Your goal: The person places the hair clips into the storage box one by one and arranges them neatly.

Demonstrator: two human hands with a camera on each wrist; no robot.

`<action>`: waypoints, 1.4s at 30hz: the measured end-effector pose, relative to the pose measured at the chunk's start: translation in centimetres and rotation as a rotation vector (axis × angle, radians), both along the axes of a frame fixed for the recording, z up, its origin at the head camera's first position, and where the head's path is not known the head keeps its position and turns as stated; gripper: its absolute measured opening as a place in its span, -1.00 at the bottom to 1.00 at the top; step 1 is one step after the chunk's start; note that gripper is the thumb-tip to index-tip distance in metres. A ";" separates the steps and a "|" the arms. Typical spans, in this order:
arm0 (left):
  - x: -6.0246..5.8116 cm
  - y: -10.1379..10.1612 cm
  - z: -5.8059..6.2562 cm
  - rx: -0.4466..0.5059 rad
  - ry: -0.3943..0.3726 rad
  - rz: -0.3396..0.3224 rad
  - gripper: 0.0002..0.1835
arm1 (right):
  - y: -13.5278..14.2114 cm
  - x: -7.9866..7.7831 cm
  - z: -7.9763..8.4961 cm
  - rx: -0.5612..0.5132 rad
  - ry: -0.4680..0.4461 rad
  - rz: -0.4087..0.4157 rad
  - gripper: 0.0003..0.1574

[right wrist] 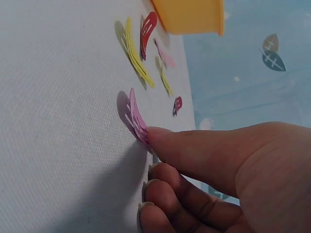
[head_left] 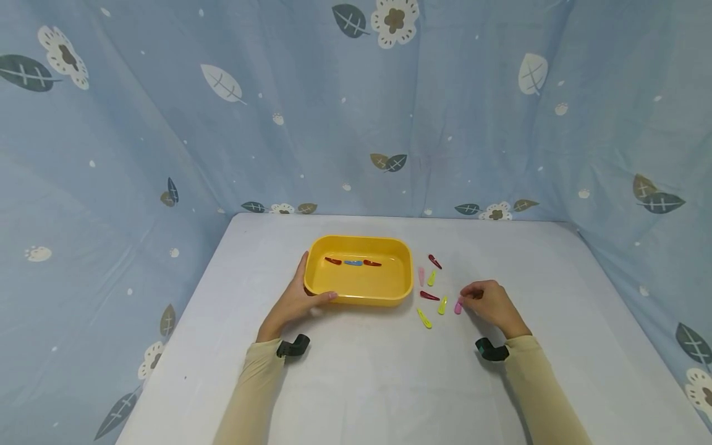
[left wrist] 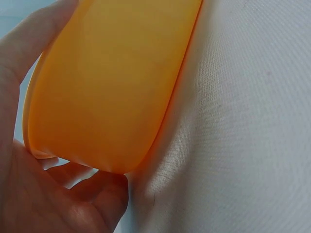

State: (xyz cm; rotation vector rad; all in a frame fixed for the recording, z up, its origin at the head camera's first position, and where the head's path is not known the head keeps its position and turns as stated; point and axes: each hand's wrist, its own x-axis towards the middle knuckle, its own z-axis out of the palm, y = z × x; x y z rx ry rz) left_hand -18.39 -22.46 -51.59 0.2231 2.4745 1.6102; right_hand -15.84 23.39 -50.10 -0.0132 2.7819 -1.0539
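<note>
Left hand (head_left: 295, 300) clamps its fingers (left wrist: 114, 194) on 1 yellow tray (head_left: 372, 301) near the bench's (head_left: 367, 371) far edge; right hand (head_left: 492, 303) pinches 1 purple clip (head_left: 458, 308).

One yellow tray (head_left: 361, 285), mid-frame; inside it two red clips (head_left: 372, 263), one blue clip (head_left: 353, 263). Right of frame centre: two dark red clips (head_left: 429, 296), three yellow clips (head_left: 442, 305), one pale pink clip (head_left: 421, 276), one purple-pink clip (head_left: 458, 308). Clip count, ten. One left hand (head_left: 295, 301) left of centre, one right hand (head_left: 492, 303) right of centre. Black wrist cameras (head_left: 300, 345), two, lower half

Tray (head_left: 361, 283) yellow; clips (head_left: 458, 308) pink, yellow, red, blue; curtain (head_left: 311, 123) blue, leaf-and-flower print.
</note>
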 end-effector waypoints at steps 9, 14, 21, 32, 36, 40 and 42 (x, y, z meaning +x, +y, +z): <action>0.0 0.1 0.1 0.036 0.009 -0.013 0.44 | 0.0 0.1 0.0 0.008 0.017 0.015 -0.80; 0.1 0.0 0.3 0.042 -0.005 -0.013 0.43 | 0.0 0.1 0.1 0.007 0.007 0.015 -0.75; 0.2 0.0 0.3 0.042 -0.003 -0.016 0.43 | 0.0 0.0 0.0 0.011 -0.010 0.010 -0.76; 0.1 0.1 0.2 0.020 0.010 -0.009 0.46 | 0.0 0.1 0.1 0.014 -0.027 0.010 -0.74; 0.1 0.1 0.1 0.033 0.018 -0.015 0.45 | -0.1 0.0 0.2 0.015 -0.048 0.003 -0.70; 0.0 0.0 0.0 0.040 0.019 -0.012 0.45 | -0.2 0.0 0.2 0.019 -0.071 -0.004 -0.70; 0.0 0.0 0.0 0.034 0.013 -0.007 0.46 | -0.1 0.0 0.2 0.019 -0.072 -0.001 -0.71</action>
